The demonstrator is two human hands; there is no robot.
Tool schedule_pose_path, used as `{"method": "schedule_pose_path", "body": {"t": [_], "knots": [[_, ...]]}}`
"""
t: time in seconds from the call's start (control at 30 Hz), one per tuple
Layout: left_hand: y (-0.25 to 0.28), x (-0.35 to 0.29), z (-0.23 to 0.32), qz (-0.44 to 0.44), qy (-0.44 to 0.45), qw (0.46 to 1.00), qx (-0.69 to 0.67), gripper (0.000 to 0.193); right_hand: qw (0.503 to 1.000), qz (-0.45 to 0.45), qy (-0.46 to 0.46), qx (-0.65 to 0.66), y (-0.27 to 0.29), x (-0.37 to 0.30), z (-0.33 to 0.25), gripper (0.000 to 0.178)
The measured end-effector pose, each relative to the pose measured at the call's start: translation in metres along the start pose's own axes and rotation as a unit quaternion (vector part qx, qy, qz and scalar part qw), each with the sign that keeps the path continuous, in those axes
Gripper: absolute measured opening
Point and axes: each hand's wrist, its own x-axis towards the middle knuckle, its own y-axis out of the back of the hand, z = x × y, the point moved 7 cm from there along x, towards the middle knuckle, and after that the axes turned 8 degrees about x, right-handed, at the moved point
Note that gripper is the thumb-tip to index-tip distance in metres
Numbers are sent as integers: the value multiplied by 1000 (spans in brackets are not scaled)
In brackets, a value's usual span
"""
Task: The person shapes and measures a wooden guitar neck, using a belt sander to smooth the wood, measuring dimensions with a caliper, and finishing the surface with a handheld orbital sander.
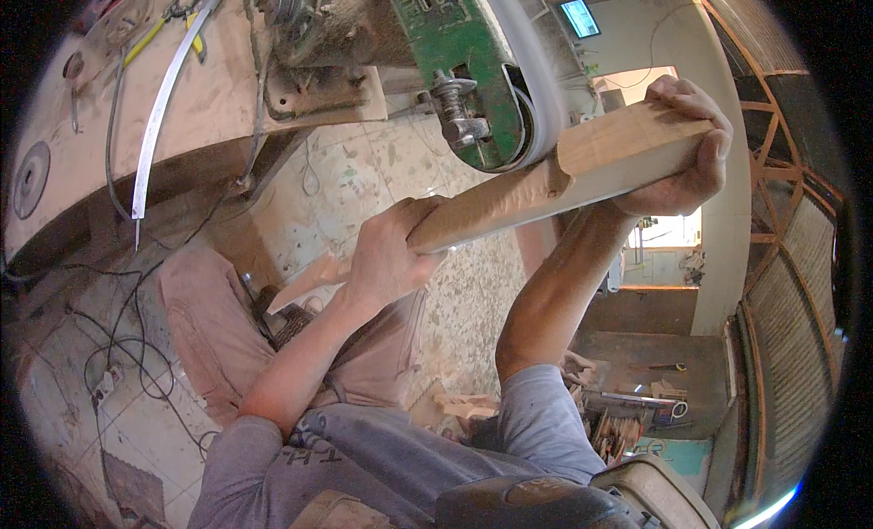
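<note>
A long, pale, shaped piece of wood [514, 197] slants across the middle, with a stepped block at its upper right end and a narrow tip at its lower left. My left hand [391, 252] is wrapped round its thinner part. At the thick end, my right hand [696, 156] grips the block, fingers curled over the top. Just above the wood is a green belt sander [486, 120], its grey belt [538, 84] curving round the lower end. The wood's upper edge meets or nearly meets the belt there; exact contact I cannot tell.
On the dusty workbench [214, 97] at upper left lie a metal strip [168, 93], yellow-handled pliers [145, 40] and a round disc [32, 179]. Black cables [136, 347] trail over the tiled floor. Wood offcuts [468, 404] and stacked pieces [618, 434] sit lower right.
</note>
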Motion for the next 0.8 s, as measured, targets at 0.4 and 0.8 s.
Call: {"method": "schedule_pose_path", "body": {"t": [0.4,0.8], "knots": [[3,4,-4,-33,23,999,6,46,993,55,-16,-100,-7,-1,-9,33],[3,3,-6,-20,25,999,2,39,952,4,2,-305,-12,2,-16,37]]}}
